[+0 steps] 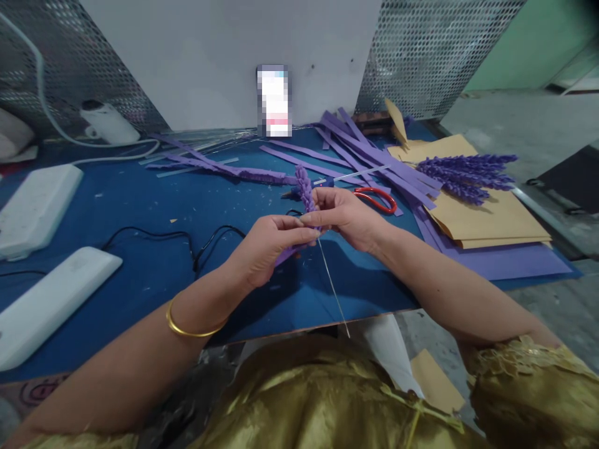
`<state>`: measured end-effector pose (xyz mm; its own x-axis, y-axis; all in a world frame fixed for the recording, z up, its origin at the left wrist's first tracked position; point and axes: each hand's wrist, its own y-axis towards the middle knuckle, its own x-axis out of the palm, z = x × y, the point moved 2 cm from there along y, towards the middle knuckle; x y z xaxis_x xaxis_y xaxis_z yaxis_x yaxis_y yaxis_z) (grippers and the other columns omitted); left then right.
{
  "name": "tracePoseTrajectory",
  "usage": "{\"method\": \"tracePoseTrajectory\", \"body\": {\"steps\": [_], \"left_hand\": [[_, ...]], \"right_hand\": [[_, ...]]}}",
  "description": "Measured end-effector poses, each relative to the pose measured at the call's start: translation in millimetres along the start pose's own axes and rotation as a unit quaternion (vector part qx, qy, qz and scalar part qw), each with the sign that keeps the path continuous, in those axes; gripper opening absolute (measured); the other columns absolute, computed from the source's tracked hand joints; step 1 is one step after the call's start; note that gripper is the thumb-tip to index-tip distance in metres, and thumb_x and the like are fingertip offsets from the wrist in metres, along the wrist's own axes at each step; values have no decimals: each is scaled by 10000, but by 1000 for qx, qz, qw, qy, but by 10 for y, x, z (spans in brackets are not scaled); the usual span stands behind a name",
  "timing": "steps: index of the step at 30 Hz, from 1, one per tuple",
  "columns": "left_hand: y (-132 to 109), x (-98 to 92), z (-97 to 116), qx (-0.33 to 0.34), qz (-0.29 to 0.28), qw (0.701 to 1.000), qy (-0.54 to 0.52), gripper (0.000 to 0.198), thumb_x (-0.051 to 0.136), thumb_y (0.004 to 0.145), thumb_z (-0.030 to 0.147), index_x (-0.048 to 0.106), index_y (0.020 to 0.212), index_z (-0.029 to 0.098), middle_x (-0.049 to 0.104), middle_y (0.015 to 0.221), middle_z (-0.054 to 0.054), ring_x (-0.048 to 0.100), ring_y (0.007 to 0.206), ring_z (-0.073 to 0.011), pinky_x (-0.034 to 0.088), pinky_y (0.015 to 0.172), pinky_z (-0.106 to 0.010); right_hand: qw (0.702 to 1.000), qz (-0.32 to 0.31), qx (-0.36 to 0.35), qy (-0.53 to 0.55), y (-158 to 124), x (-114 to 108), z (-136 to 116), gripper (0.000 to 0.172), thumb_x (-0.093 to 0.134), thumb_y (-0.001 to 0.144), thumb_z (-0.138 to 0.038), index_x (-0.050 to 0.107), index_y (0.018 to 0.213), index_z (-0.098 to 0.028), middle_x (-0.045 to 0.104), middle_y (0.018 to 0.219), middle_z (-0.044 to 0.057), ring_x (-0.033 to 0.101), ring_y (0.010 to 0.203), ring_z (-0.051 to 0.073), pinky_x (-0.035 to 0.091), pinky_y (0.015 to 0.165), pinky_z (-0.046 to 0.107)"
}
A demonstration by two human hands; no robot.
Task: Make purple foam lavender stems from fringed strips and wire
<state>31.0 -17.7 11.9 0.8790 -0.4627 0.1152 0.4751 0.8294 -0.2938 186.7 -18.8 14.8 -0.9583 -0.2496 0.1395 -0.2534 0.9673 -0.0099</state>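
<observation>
A purple artificial lavender flower (304,187) stands nearly upright between my hands, its thin wire stem (333,280) slanting down past the table's front edge. My right hand (344,218) is closed around the flower's lower part, thumb and fingers pinched. My left hand (274,246) pinches at the same spot, with a purple strip (286,254) partly showing under its fingers. The fingertips of both hands nearly meet. Just behind them lies what looks like a dark glue gun (322,184), partly hidden, with a pale glue stick (360,173). Red-handled scissors (390,204) lie to the right.
Purple strips (374,159) and a fringed strip (253,176) cross the blue table (140,199). Finished lavender stems (468,174) rest on tan paper (496,218) at right. A phone (276,103) leans at the back. White power strips (60,299) and a black cord (150,231) occupy the left.
</observation>
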Motion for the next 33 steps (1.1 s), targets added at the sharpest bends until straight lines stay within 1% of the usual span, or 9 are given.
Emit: {"method": "tracePoseTrajectory", "body": {"steps": [6,11,13,16,21,23,25,30,33], "left_hand": [[-4,9,-40,29,23,998,52,197,826,647,283,811,806,166,690,657,-14,504,580,-95,351,544,-227],[2,21,-47,14,25,999,31,186,816,616,246,806,780,159,709,674,-27,547,604,-113,374,569,-231],[6,19,-46,10,24,999,19,191,816,613,247,806,781,158,725,702,-39,577,629,-124,400,591,-233],[7,14,-29,9,26,1000,-8,189,834,606,260,804,760,154,740,739,-53,612,670,-133,441,639,-236],[-9,22,19,-16,32,997,-61,171,862,559,237,770,666,140,704,657,-32,607,620,-115,471,660,-239],[-18,28,31,-23,36,996,-77,182,870,557,231,765,669,134,693,652,-24,609,620,-110,477,664,-236],[-25,33,36,-30,35,995,-86,186,875,557,225,757,662,127,687,650,-22,607,615,-105,479,660,-230],[-40,42,49,-43,2,995,-92,208,891,561,240,749,668,131,683,644,-18,588,586,-97,467,630,-226],[-42,31,60,-32,2,995,-97,223,891,570,266,759,699,140,689,657,-20,590,594,-107,458,623,-237]], "right_hand": [[999,14,-24,-27,0,31,45,363,814,661,-250,455,665,-194,423,604,-75,410,556,83,323,514,232],[999,4,-28,-23,-2,23,44,383,842,657,-285,469,659,-196,429,611,-73,411,564,86,345,514,232],[1000,-6,-23,-20,-3,25,35,367,850,668,-317,505,670,-189,465,615,-65,425,562,85,360,517,230],[1000,-22,-1,16,-4,31,25,280,813,732,-369,617,756,-170,569,658,-30,496,576,95,431,545,235],[991,-58,33,116,17,5,39,248,788,764,-329,720,934,-161,717,858,36,650,716,136,557,644,253],[987,-81,36,136,31,-10,54,258,791,771,-320,724,966,-166,734,901,38,670,744,136,574,660,252],[984,-96,39,145,43,-21,70,256,800,772,-316,720,963,-167,736,882,27,672,725,124,575,654,242],[984,-91,33,147,59,-47,73,266,842,727,-334,728,900,-167,713,788,-2,646,654,96,550,620,200],[980,-122,32,155,62,-61,50,314,851,710,-360,739,933,-169,730,834,15,663,708,109,561,669,212]]}}
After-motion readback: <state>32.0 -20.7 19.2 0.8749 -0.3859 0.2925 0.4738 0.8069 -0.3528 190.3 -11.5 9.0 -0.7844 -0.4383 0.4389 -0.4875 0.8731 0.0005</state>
